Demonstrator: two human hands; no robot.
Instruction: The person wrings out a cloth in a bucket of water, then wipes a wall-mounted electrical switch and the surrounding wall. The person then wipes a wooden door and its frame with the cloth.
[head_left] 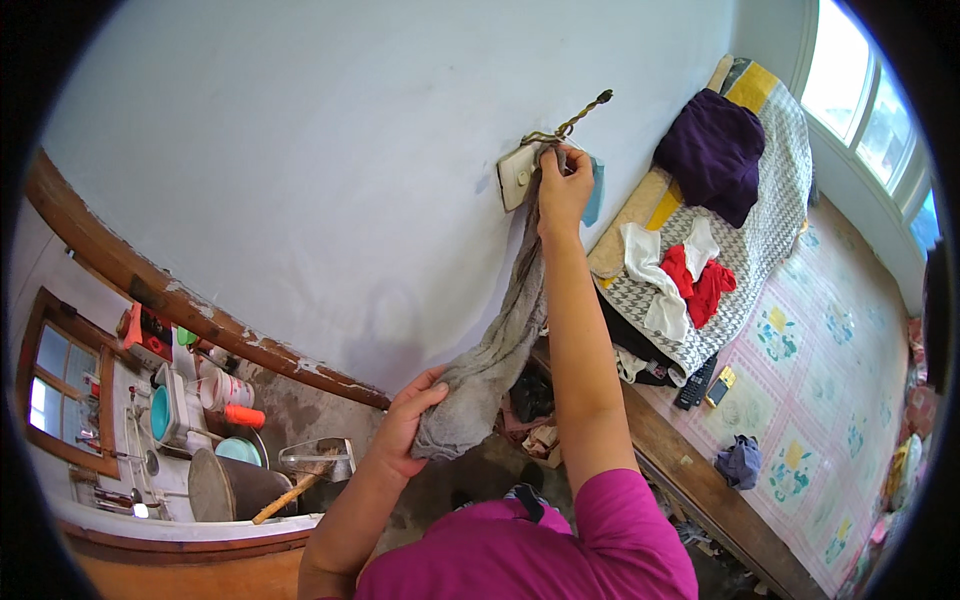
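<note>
I hold the grey cloth at both ends, a little right of the frame's middle. My right hand pinches its narrow, gathered top end between thumb and fingers; my left hand grasps the wider bottom end, thumb on the near face and the cloth bunched against the fingers. Its long axis runs steeply from upper right to lower left, bending gently: the upper part hangs almost upright, then the lower part slants away toward my left hand. The top end points up at the twisted cord, which sticks out to the upper right just above my right fingers; I cannot tell whether cloth and cord touch. The switch sits on the wall just left of that end, partly covered by my hand and the cloth. A blue piece hangs just right of my wrist, which hides part of it. On the right of the frame, the patterned blanket carries a purple garment, with white cloth and red cloth lower down; a remote and a phone lie near its lower edge. At lower left stand a dark bucket and a wooden-handled scoop.
</note>
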